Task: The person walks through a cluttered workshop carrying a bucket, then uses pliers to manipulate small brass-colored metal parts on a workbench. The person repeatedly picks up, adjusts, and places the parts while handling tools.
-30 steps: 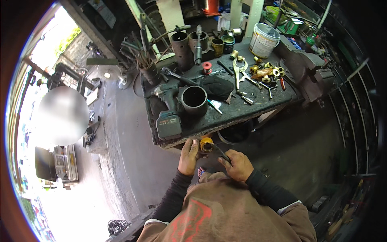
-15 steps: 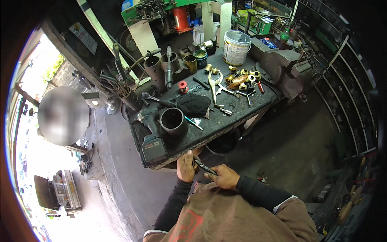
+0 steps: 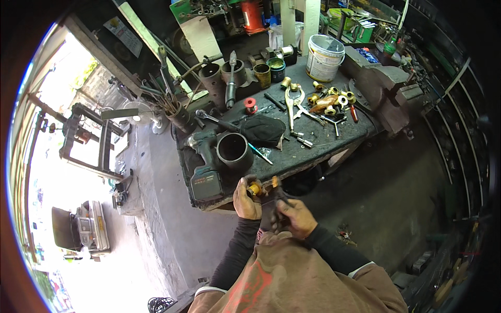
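My left hand (image 3: 247,202) is closed around a small brass fitting (image 3: 254,189), just off the front edge of the workbench. Beside it, my right hand (image 3: 298,218) grips a dark pliers-like tool (image 3: 280,195), its tip pointing up. A small orange-yellow piece (image 3: 275,181) shows at that tip, apart from the fitting; blur hides how it is held. Nearest on the bench are a cordless impact wrench (image 3: 205,167) and a thick metal cylinder (image 3: 234,151).
On the workbench (image 3: 323,138) lie large locking pliers (image 3: 290,112), several brass fittings (image 3: 334,101), a black cloth (image 3: 262,130) and a red spool (image 3: 251,106). A white bucket (image 3: 324,58) stands near the bench vise (image 3: 389,88). A fan (image 3: 138,112) is at the left.
My right hand has drawn the tool away from the left hand and turned it upright. The brass fitting in my left hand shows more openly. The person at the left is out of view.
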